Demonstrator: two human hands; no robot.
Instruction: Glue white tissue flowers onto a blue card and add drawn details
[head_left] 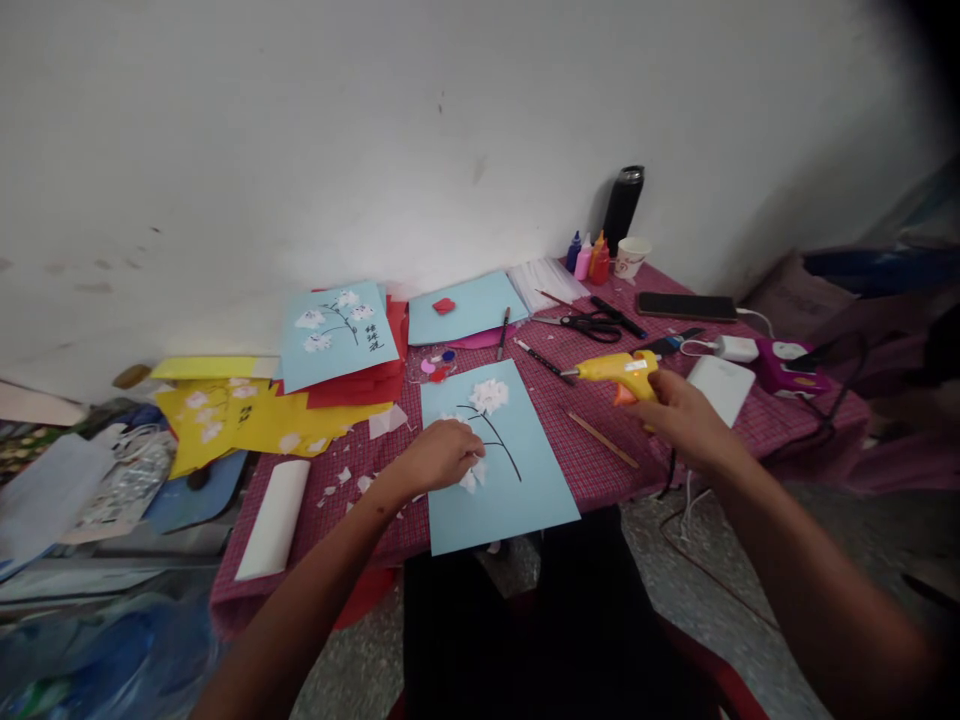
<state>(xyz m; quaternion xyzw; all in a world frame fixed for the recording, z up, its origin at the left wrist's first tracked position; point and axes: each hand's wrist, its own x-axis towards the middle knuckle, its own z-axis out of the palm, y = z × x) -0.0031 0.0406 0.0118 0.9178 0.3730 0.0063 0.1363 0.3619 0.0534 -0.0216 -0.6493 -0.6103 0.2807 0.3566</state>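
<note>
Curling its fingers nearly together, the left hand (pixel 444 452) is resting at nine o'clock on the blue sheet (pixel 517 510), by the white flowers (pixel 489 396); whether it is pinching anything, one cannot tell. Toward two o'clock, the right hand (pixel 681 415) is gripping a yellow glue gun (pixel 611 369), fingers wrapped round it. Working neatly is likely calling for a flat sheet and a nozzle (pixel 570 373) clear of the left fingertips.

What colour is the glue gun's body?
The glue gun has a yellow body, seen best in the head view.
</note>
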